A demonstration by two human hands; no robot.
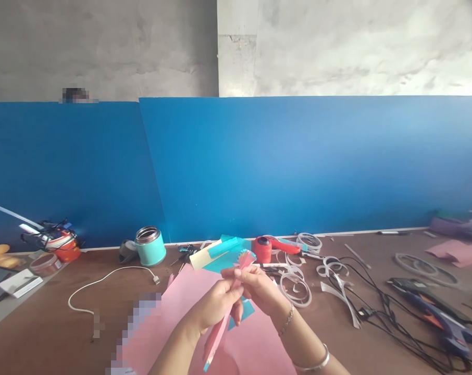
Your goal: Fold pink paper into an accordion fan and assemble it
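Note:
Both hands meet over a brown table [44,328], holding a long pleated strip of pink paper [220,328] that fans out at its top end. My left hand [214,307] is closed round the strip's middle. My right hand [255,286] pinches it just below the fanned tip [246,258]; bracelets show on that wrist. A large pink sheet [173,317] lies flat on the table beneath the hands. Teal paper pieces [230,250] lie just beyond them.
A teal tin [150,245], a white cable [103,284], a red thread spool [263,249], curled white strips [298,289] and a glue gun with black wires [435,312] lie around. Blue boards [298,166] stand behind the table. Clutter sits at far left [56,242].

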